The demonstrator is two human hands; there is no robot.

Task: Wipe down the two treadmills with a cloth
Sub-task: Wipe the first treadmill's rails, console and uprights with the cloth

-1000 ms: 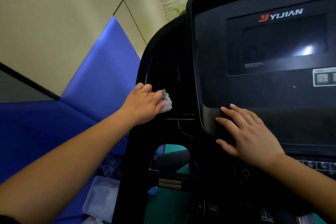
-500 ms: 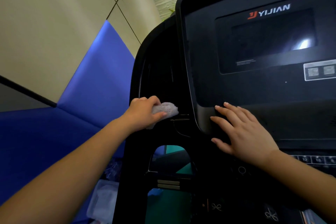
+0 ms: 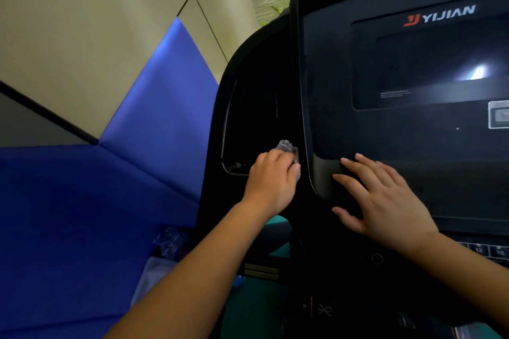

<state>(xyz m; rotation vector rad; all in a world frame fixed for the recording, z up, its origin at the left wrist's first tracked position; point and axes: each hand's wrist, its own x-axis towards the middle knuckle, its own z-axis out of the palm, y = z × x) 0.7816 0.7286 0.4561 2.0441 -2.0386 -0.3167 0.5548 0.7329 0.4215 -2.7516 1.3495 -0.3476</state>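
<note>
Crumpled cloth [image 3: 287, 147] bunched in the left grip [image 3: 271, 181], fingers curled round it, up against the black treadmill [image 3: 256, 102] beside the rim of its console [image 3: 399, 143]. Just right of that, right grip [image 3: 382, 201] flat and relaxed, fingers spread on the console's lower corner. Dark screen [image 3: 429, 63] above the right grip. Blue wall padding [image 3: 154, 124] left of the left grip.

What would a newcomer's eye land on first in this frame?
The black treadmill console with its red-and-white YIJIAN logo fills the right. At its left edge the left hand grips a crumpled pale cloth, while the right hand rests flat on the console's lower corner.
</note>
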